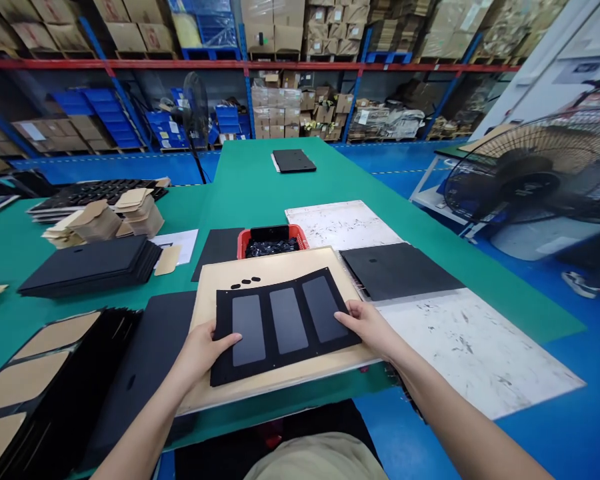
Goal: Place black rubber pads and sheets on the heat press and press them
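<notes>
A flat black panel (289, 323) with three grey rectangular windows is held by its two sides, slightly bowed, over a cream board (210, 277). My left hand (200, 350) grips the panel's left edge, thumb on top. At the opposite edge, my right hand (373, 327) pinches it the same way, with the fingers below hidden. Several small black oval pieces (246, 283) lie on the board just beyond the panel. Behind the board stands a red basket (241, 245) filled with small dark pieces.
To the left are a stack of black sheets (85, 263), cardboard piles (97, 217) and black panels with brown windows (43, 377). On the right, a black sheet (405, 268) lies beside a marked white board (480, 353). A large fan (525, 180) stands beyond the green table (535, 310).
</notes>
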### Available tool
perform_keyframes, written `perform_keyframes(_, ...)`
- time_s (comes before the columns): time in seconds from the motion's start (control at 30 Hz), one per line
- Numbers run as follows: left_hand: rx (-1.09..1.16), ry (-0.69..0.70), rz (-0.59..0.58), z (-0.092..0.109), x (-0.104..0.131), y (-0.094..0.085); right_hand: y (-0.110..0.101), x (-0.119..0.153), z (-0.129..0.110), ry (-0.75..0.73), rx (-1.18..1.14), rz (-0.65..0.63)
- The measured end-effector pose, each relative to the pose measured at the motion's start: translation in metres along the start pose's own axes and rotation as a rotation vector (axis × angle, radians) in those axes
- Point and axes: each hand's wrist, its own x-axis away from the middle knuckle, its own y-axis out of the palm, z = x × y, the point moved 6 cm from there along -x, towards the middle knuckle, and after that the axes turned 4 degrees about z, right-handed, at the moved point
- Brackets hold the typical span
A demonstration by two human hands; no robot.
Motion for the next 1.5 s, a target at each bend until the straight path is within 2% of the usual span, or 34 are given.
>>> perform_keyframes(0.1,-0.04,-0.008,-0.009,-0.002,-0.001,-0.001,0.003,-0.002,0.005,0.003,0.047,-0.045)
perform_keyframes(0.2,-0.081,0.003,-0.007,-0.001,-0.002,-0.002,0.001,-0.004,0.008,0.004,0.114,-0.015)
perform_keyframes(0.5,-0.056,-0.031,0.0,0.014,0.005,-0.001,0.003,-0.006,0.002,-0.002,0.184,-0.012)
perform_keyframes(0.67,-0.145,-0.009,-0.001,0.009,0.002,-0.003,-0.002,-0.006,-0.008,-0.007,0.207,-0.09)
perform_keyframes(0.83,-0.16,0.008,-0.035,0.001,-0.005,-0.004,-0.009,-0.014,-0.001,0.047,0.302,-0.172)
perform_keyframes(1.03,-0.197,0.024,-0.009,0.004,-0.006,-0.006,-0.016,-0.018,0.003,0.055,0.52,-0.077)
perform_keyframes(1.2,-0.217,0.029,0.013,0.013,-0.002,-0.007,-0.015,-0.012,0.0,0.08,0.635,-0.055)
perform_keyframes(1.33,-0.232,0.033,-0.015,0.011,-0.003,-0.005,-0.015,-0.01,-0.003,0.096,0.696,-0.054)
perform_keyframes(1.5,-0.402,0.117,0.094,0.007,-0.008,-0.009,-0.014,-0.01,-0.006,0.111,0.745,-0.07)
